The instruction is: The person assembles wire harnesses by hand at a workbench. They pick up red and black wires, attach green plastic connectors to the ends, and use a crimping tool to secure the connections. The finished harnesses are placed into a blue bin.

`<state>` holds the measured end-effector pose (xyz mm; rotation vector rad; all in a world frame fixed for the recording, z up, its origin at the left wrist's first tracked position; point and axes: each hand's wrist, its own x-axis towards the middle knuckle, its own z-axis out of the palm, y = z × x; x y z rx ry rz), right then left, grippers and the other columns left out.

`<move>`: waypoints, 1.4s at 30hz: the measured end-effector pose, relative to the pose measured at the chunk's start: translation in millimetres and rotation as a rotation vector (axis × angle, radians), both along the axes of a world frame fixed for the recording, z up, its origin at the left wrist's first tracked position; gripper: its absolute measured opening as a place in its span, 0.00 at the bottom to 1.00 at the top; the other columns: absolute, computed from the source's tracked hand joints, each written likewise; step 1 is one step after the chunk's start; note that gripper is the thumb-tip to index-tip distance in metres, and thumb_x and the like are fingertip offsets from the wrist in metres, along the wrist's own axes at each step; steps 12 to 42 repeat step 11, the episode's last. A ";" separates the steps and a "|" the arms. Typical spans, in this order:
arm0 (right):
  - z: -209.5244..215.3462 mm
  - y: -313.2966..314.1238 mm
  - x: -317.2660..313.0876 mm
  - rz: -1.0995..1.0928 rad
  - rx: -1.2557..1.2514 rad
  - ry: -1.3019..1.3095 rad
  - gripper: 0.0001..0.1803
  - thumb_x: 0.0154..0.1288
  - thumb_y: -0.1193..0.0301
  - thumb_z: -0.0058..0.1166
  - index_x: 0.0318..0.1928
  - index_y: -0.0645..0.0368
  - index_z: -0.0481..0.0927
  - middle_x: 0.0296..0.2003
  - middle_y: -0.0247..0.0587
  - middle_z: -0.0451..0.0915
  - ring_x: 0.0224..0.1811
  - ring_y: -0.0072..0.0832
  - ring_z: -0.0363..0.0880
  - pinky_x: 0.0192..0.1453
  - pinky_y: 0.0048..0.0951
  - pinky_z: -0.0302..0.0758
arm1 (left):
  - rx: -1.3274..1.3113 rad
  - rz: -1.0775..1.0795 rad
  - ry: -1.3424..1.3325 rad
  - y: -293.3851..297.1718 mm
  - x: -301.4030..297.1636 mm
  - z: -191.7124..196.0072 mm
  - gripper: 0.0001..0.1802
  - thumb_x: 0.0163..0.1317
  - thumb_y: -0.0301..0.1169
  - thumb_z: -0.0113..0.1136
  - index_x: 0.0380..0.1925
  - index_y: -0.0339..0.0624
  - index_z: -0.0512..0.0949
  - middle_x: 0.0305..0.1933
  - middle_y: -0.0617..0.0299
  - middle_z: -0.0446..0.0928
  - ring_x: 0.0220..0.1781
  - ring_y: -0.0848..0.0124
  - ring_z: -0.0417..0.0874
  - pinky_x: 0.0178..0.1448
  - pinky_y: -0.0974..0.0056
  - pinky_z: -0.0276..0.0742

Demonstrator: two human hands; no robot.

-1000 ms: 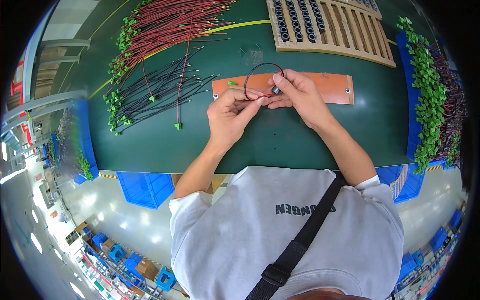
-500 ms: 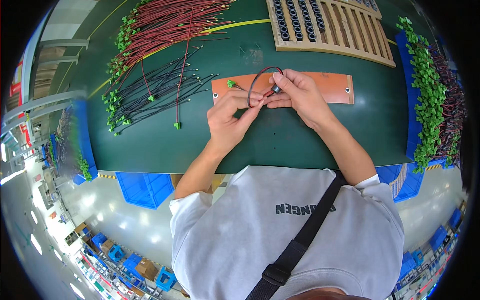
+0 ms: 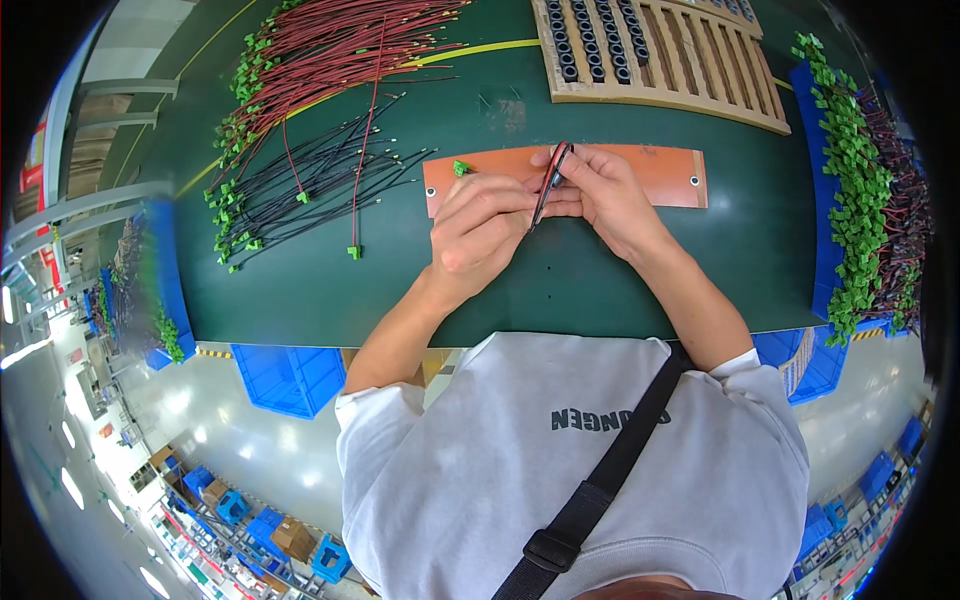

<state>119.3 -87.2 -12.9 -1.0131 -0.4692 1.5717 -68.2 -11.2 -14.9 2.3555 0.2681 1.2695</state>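
Observation:
Both hands meet over an orange board (image 3: pixel 665 175) on the green table. Between them a pair of red and black wires (image 3: pixel 556 172) is bent into a narrow loop. My left hand (image 3: pixel 478 228) is closed, its fingertips pinching the lower part of the wires. My right hand (image 3: pixel 605 195) grips them near the loop's top, thumb and fingers together; a small dark ring seems to sit there, mostly covered. A green connector (image 3: pixel 460 168) shows just beyond my left knuckles, over the board's left part.
Left of the board lie black wires (image 3: pixel 320 170) with green connectors, and behind them a heap of red wires (image 3: pixel 340 50). A slotted wooden tray (image 3: pixel 670 100) with rows of black rings stands at the back. Blue bins (image 3: pixel 822 200) with bundled wires flank the table.
The wide wire loop has been drawn in narrow and now stands near my right fingers. My left hand has turned over and shifted slightly right; the right hand has barely moved.

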 end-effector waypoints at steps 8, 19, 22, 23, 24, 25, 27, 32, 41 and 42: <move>-0.5 -0.1 1.7 0.032 0.007 -0.004 0.19 0.84 0.60 0.48 0.49 0.67 0.80 0.42 0.46 0.86 0.45 0.33 0.90 0.53 0.33 0.88 | -0.022 0.026 0.009 2.3 -0.4 -4.1 0.11 0.48 0.15 0.77 0.27 0.39 0.82 0.39 0.60 0.87 0.43 0.61 0.89 0.45 0.61 0.78; 0.6 0.2 2.6 0.025 0.005 -0.027 0.20 0.84 0.59 0.48 0.50 0.66 0.81 0.43 0.45 0.86 0.46 0.33 0.90 0.54 0.32 0.88 | -0.010 0.134 0.074 -0.7 2.0 -2.1 0.11 0.49 0.16 0.77 0.28 0.40 0.84 0.40 0.59 0.87 0.47 0.61 0.89 0.50 0.59 0.77; 0.6 0.2 2.6 0.025 0.005 -0.027 0.20 0.84 0.59 0.48 0.50 0.66 0.81 0.43 0.45 0.86 0.46 0.33 0.90 0.54 0.32 0.88 | -0.010 0.134 0.074 -0.7 2.0 -2.1 0.11 0.49 0.16 0.77 0.28 0.40 0.84 0.40 0.59 0.87 0.47 0.61 0.89 0.50 0.59 0.77; 0.6 0.2 2.6 0.025 0.005 -0.027 0.20 0.84 0.59 0.48 0.50 0.66 0.81 0.43 0.45 0.86 0.46 0.33 0.90 0.54 0.32 0.88 | -0.010 0.134 0.074 -0.7 2.0 -2.1 0.11 0.49 0.16 0.77 0.28 0.40 0.84 0.40 0.59 0.87 0.47 0.61 0.89 0.50 0.59 0.77; 0.6 0.2 2.6 0.025 0.005 -0.027 0.20 0.84 0.59 0.48 0.50 0.66 0.81 0.43 0.45 0.86 0.46 0.33 0.90 0.54 0.32 0.88 | -0.010 0.134 0.074 -0.7 2.0 -2.1 0.11 0.49 0.16 0.77 0.28 0.40 0.84 0.40 0.59 0.87 0.47 0.61 0.89 0.50 0.59 0.77; 0.6 0.2 2.6 0.025 0.005 -0.027 0.20 0.84 0.59 0.48 0.50 0.66 0.81 0.43 0.45 0.86 0.46 0.33 0.90 0.54 0.32 0.88 | -0.010 0.134 0.074 -0.7 2.0 -2.1 0.11 0.49 0.16 0.77 0.28 0.40 0.84 0.40 0.59 0.87 0.47 0.61 0.89 0.50 0.59 0.77; 0.6 0.2 2.6 0.025 0.005 -0.027 0.20 0.84 0.59 0.48 0.50 0.66 0.81 0.43 0.45 0.86 0.46 0.33 0.90 0.54 0.32 0.88 | -0.010 0.134 0.074 -0.7 2.0 -2.1 0.11 0.49 0.16 0.77 0.28 0.40 0.84 0.40 0.59 0.87 0.47 0.61 0.89 0.50 0.59 0.77; 0.6 0.2 2.6 0.025 0.005 -0.027 0.20 0.84 0.59 0.48 0.50 0.66 0.81 0.43 0.45 0.86 0.46 0.33 0.90 0.54 0.32 0.88 | -0.010 0.134 0.074 -0.7 2.0 -2.1 0.11 0.49 0.16 0.77 0.28 0.40 0.84 0.40 0.59 0.87 0.47 0.61 0.89 0.50 0.59 0.77; 0.6 0.2 2.6 0.025 0.005 -0.027 0.20 0.84 0.59 0.48 0.50 0.66 0.81 0.43 0.45 0.86 0.46 0.33 0.90 0.54 0.32 0.88 | -0.010 0.134 0.074 -0.7 2.0 -2.1 0.11 0.49 0.16 0.77 0.28 0.40 0.84 0.40 0.59 0.87 0.47 0.61 0.89 0.50 0.59 0.77; 0.6 0.2 2.6 0.025 0.005 -0.027 0.20 0.84 0.59 0.48 0.50 0.66 0.81 0.43 0.45 0.86 0.46 0.33 0.90 0.54 0.32 0.88 | -0.010 0.134 0.074 -0.7 2.0 -2.1 0.11 0.49 0.16 0.77 0.28 0.40 0.84 0.40 0.59 0.87 0.47 0.61 0.89 0.50 0.59 0.77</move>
